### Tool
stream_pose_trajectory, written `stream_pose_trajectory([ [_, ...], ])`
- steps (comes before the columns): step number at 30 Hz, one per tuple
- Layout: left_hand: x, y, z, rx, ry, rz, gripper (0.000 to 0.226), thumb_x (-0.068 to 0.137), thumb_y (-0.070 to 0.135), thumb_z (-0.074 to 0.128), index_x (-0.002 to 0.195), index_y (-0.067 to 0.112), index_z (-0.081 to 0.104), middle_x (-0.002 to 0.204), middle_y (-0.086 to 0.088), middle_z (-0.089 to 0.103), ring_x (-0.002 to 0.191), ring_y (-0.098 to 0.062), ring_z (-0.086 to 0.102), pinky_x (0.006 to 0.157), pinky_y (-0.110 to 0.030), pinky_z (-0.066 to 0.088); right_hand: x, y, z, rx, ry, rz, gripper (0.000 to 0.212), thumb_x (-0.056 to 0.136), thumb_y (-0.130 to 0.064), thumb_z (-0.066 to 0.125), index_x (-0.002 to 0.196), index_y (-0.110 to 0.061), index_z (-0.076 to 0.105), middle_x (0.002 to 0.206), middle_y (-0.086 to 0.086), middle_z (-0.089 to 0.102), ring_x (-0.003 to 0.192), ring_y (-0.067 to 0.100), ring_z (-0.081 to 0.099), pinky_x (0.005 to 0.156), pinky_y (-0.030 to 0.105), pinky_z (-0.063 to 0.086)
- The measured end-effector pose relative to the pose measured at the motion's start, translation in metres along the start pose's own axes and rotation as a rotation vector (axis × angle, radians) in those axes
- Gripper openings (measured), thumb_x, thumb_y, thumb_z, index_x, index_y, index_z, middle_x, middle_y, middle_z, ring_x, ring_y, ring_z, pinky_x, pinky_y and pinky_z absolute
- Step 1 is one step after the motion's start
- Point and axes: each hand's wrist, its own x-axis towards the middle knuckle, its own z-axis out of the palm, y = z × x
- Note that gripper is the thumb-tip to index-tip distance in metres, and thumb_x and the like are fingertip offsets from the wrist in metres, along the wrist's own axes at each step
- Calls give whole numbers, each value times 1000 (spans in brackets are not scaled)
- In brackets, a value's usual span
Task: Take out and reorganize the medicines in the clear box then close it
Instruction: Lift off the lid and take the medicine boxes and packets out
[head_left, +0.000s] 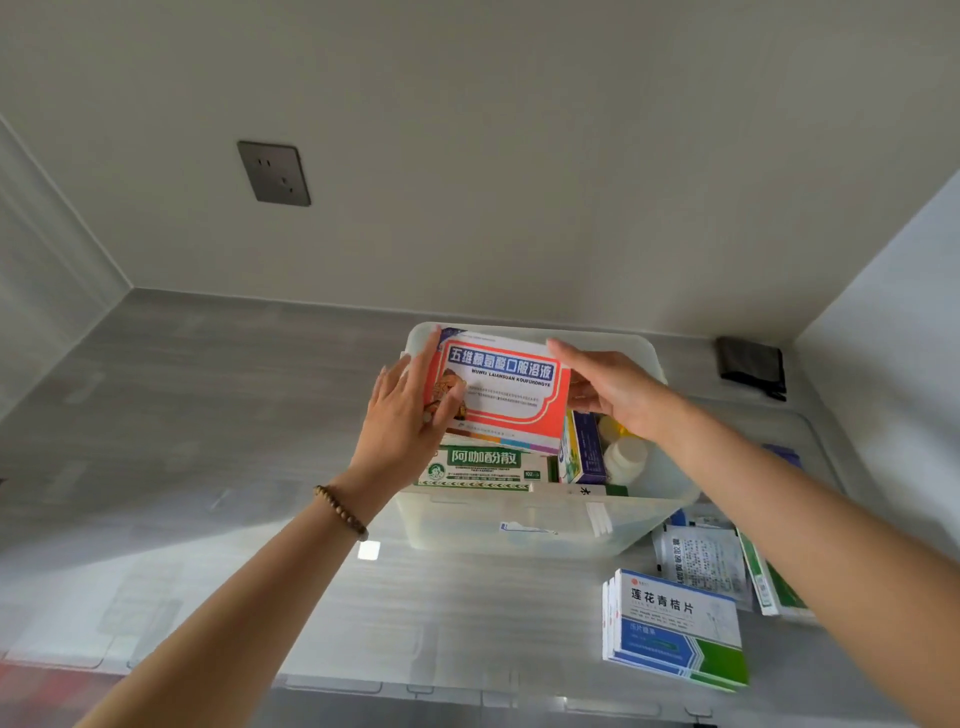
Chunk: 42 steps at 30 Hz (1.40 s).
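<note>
A grey counter (208, 415) sits in a pale-walled recess, with a dark wall socket (274, 173) on the back wall and a dark pouch (750, 366) in the surface's back right corner. The clear box (519, 530) stands open near the middle of the surface, closer to its back edge than its front.

Both hands hold a red-and-white carton (509, 395) over the back half of the box, printed face toward the camera. The left hand (400, 431) grips the carton's left end, thumb across the front. The right hand (618, 389) pinches the right end, fingers reaching over the top corner and thumb below. A beaded bracelet (340, 512) circles the left wrist.

Inside the box, a green-and-white box (483, 465) lies along the front wall, just below the carton. A purple box (584, 447) stands beside it, and a white bottle (626, 457) is next to that at the right side.

On the surface by the box's front right corner lie some sachets (701, 561). A stack of blue-and-white boxes (675, 629) lies just in front of them, toward the surface's front edge.
</note>
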Motion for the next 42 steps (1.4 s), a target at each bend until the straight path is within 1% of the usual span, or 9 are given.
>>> stream_pose_trajectory([
  [3, -6, 24, -13, -435, -32, -73, 63, 89, 51, 42, 143, 35, 14, 124, 4, 56, 104, -17, 62, 84, -40, 55, -23, -13, -5, 6, 9, -38, 55, 57, -68, 63, 83, -21, 71, 84, 1, 76, 75, 12, 72, 58, 13, 52],
  [5, -14, 38, -23, -682, -81, -132, 57, 85, 48, 49, 137, 32, 31, 114, 3, 63, 92, -15, 68, 70, -31, 58, -41, -14, -6, 18, 3, -42, 55, 54, -72, 62, 79, -25, 73, 85, 0, 76, 75, 11, 72, 58, 13, 52],
  [9, -34, 56, -42, -782, -189, -161, 32, 79, 45, 55, 109, 35, 51, 101, 5, 70, 85, -14, 71, 59, -23, 56, -77, -11, 2, 15, -19, -13, 49, 51, -74, 61, 70, -32, 76, 80, -4, 76, 70, 6, 71, 56, 13, 51],
  [15, -83, 40, -35, -672, -308, -194, 42, 77, 45, 55, 114, 27, 47, 106, 0, 66, 85, -16, 71, 60, -27, 57, -130, 33, 20, 91, -158, 69, 57, 64, -51, 71, 111, -19, 65, 107, 3, 73, 99, 18, 69, 77, 23, 57],
  [22, -135, -4, 9, -515, -373, -411, 35, 74, 54, 54, 101, 33, 43, 100, 8, 62, 74, -6, 70, 53, -17, 52, -146, 97, 55, 123, -100, 285, 39, 80, -17, 70, 116, -8, 59, 110, 7, 71, 96, 15, 69, 74, 20, 56],
  [29, -151, -54, 54, -292, -453, -593, 32, 82, 53, 54, 87, 21, 47, 83, 11, 62, 65, -3, 65, 45, -12, 46, -128, 161, 93, 152, 23, 426, 38, 79, -20, 71, 112, -1, 61, 110, 15, 70, 97, 24, 68, 85, 30, 54],
  [33, -144, -65, 65, -246, -422, -631, 33, 84, 49, 55, 95, 19, 50, 81, 9, 61, 64, -1, 61, 45, -11, 43, -111, 181, 111, 168, 135, 417, 23, 80, -21, 71, 98, -7, 65, 107, 15, 70, 86, 22, 68, 67, 22, 53],
  [39, -141, -75, 83, -307, -367, -732, 50, 83, 46, 59, 113, 6, 57, 95, -4, 66, 78, -14, 61, 56, -19, 46, -92, 192, 119, 113, 302, 365, 34, 81, -25, 71, 112, -9, 66, 104, 11, 72, 88, 25, 70, 82, 35, 56],
  [42, -146, -82, 88, -332, -339, -719, 50, 80, 37, 67, 118, 6, 58, 110, -8, 66, 90, -17, 62, 75, -26, 52, -92, 196, 122, 84, 307, 387, 34, 82, -27, 70, 112, -10, 66, 103, 11, 72, 90, 26, 70, 86, 39, 55],
])
